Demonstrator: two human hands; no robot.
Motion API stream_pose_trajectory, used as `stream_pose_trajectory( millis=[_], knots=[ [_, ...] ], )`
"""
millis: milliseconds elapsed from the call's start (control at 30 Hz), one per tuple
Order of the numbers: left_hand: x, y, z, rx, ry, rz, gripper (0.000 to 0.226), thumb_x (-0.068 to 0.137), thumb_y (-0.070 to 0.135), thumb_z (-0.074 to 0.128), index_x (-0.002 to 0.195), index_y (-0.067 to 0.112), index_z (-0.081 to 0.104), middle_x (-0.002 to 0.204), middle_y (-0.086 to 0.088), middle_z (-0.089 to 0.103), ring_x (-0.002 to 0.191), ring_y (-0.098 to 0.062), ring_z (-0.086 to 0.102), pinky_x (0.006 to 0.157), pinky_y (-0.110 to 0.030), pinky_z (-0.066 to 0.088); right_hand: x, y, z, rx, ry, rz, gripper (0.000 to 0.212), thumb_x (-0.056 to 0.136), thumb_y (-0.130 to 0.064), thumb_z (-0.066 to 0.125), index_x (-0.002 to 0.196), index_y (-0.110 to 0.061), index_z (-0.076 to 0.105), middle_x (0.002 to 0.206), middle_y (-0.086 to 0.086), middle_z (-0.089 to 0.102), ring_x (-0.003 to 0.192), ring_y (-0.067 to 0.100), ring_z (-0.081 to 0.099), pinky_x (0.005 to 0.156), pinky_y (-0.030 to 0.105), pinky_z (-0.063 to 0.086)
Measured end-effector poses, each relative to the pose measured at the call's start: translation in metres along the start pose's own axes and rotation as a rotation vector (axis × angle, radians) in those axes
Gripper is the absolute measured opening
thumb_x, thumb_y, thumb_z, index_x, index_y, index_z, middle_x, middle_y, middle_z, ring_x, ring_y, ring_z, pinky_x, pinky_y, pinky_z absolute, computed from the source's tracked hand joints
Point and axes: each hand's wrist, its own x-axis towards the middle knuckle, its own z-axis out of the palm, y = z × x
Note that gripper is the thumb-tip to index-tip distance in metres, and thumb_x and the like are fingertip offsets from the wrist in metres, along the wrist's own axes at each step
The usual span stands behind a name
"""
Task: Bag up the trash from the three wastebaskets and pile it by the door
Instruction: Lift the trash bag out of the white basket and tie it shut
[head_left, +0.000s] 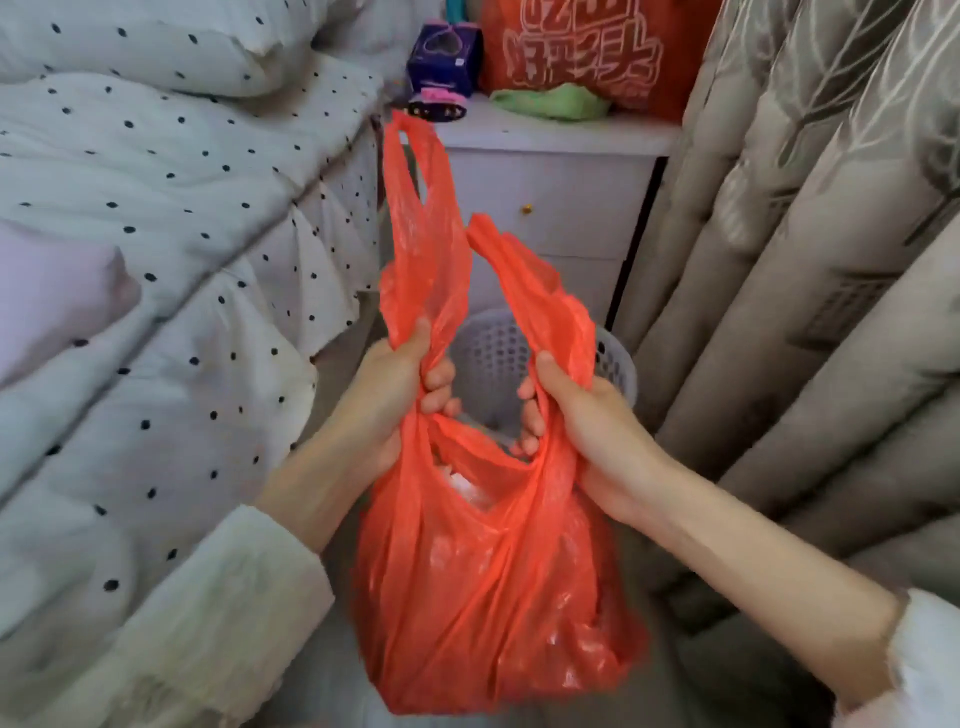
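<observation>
A red plastic trash bag (483, 582) hangs in the air in front of me, bulging with pale rubbish that shows through its mouth. My left hand (400, 389) grips the bag's left handle, which stands up tall above my fist. My right hand (576, 421) grips the right handle, whose loop also sticks up. Behind the bag, on the floor, stands a pale perforated wastebasket (493, 358); its inside is mostly hidden by the bag and my hands.
A bed with a dotted white quilt (156, 234) fills the left. A white nightstand (566, 197) at the back carries a purple box (444, 60), a green cloth and a red bag (587, 52). Grey patterned curtains (810, 260) hang along the right.
</observation>
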Motion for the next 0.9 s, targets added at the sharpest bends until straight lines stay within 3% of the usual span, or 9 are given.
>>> stream_pose_trajectory(
  millis=[133, 267, 367, 500, 567, 633, 733, 833, 900],
  knots=[
    [-0.001, -0.063, -0.024, 0.086, 0.044, -0.041, 0.036, 0.097, 0.035, 0.03, 0.067, 0.018, 0.04, 0.038, 0.008, 0.033, 0.03, -0.006, 0.026, 0.042, -0.019, 0.042, 0.008, 0.065, -0.015, 0.009, 0.113, 0.042, 0.035, 0.097, -0.03, 0.039, 0.069, -0.012, 0.049, 0.036, -0.005, 0.039, 0.033, 0.011, 0.037, 0.046, 0.024, 0.04],
    [0.008, -0.1, -0.038, 0.028, 0.139, -0.067, 0.031, 0.097, 0.035, 0.028, 0.076, 0.017, 0.042, 0.035, 0.007, 0.034, 0.03, -0.006, 0.031, 0.045, -0.019, 0.045, 0.02, 0.094, -0.038, -0.017, 0.201, 0.045, 0.033, 0.097, -0.024, 0.041, 0.068, -0.012, 0.051, 0.037, -0.006, 0.042, 0.036, 0.009, 0.041, 0.044, 0.02, 0.037],
    [0.019, -0.115, -0.035, 0.034, 0.162, -0.031, 0.038, 0.098, 0.035, 0.026, 0.068, 0.015, 0.039, 0.034, 0.007, 0.031, 0.03, -0.006, 0.033, 0.047, -0.021, 0.048, 0.028, 0.1, -0.049, -0.044, 0.21, 0.011, 0.03, 0.096, -0.02, 0.043, 0.068, -0.013, 0.052, 0.039, -0.006, 0.045, 0.041, 0.011, 0.044, 0.048, 0.021, 0.038],
    [0.028, -0.137, -0.023, 0.183, 0.152, -0.01, 0.045, 0.097, 0.034, 0.026, 0.056, 0.018, 0.028, 0.028, 0.006, 0.023, 0.027, -0.001, 0.02, 0.046, -0.025, 0.026, 0.03, 0.11, -0.06, -0.088, 0.211, -0.016, 0.031, 0.092, -0.01, 0.049, 0.061, -0.013, 0.048, 0.041, -0.006, 0.048, 0.043, 0.01, 0.048, 0.053, 0.023, 0.039],
    [0.026, -0.147, -0.022, 0.168, 0.111, -0.057, 0.04, 0.096, 0.031, 0.035, 0.058, 0.019, 0.031, 0.03, 0.007, 0.024, 0.028, 0.0, 0.019, 0.049, -0.026, 0.02, 0.024, 0.118, -0.065, -0.083, 0.208, 0.014, 0.033, 0.092, -0.008, 0.049, 0.058, -0.011, 0.048, 0.042, -0.003, 0.05, 0.043, 0.01, 0.05, 0.052, 0.022, 0.042],
    [0.02, -0.153, -0.023, 0.074, 0.054, -0.089, 0.026, 0.083, 0.017, 0.058, 0.067, 0.02, 0.037, 0.034, 0.011, 0.027, 0.031, 0.0, 0.021, 0.045, -0.024, 0.025, 0.019, 0.125, -0.069, -0.097, 0.208, 0.031, 0.037, 0.093, -0.01, 0.047, 0.056, -0.008, 0.046, 0.041, 0.001, 0.05, 0.04, 0.01, 0.05, 0.047, 0.02, 0.043],
    [0.014, -0.157, -0.029, -0.107, -0.046, -0.136, 0.022, 0.058, 0.004, 0.053, 0.071, 0.017, 0.041, 0.043, 0.01, 0.035, 0.035, -0.004, 0.028, 0.048, -0.022, 0.036, 0.016, 0.128, -0.077, -0.11, 0.222, 0.034, 0.039, 0.094, -0.012, 0.046, 0.056, -0.01, 0.038, 0.032, -0.004, 0.04, 0.031, 0.01, 0.043, 0.044, 0.025, 0.038],
    [0.014, -0.159, -0.036, -0.234, -0.181, -0.237, 0.043, 0.038, 0.021, 0.071, 0.071, 0.016, 0.044, 0.048, 0.007, 0.038, 0.038, -0.006, 0.032, 0.052, -0.023, 0.043, 0.015, 0.13, -0.086, -0.077, 0.256, 0.042, 0.037, 0.092, -0.014, 0.049, 0.057, -0.011, 0.041, 0.032, -0.004, 0.039, 0.031, 0.01, 0.042, 0.049, 0.028, 0.04],
    [0.014, -0.157, -0.036, -0.204, -0.21, -0.256, 0.036, 0.055, 0.033, 0.066, 0.081, 0.014, 0.05, 0.047, 0.008, 0.038, 0.038, -0.006, 0.033, 0.053, -0.022, 0.041, 0.013, 0.132, -0.091, 0.026, 0.273, 0.077, 0.031, 0.089, -0.012, 0.054, 0.058, -0.01, 0.048, 0.04, -0.002, 0.046, 0.038, 0.012, 0.048, 0.049, 0.026, 0.045]
  ],
)
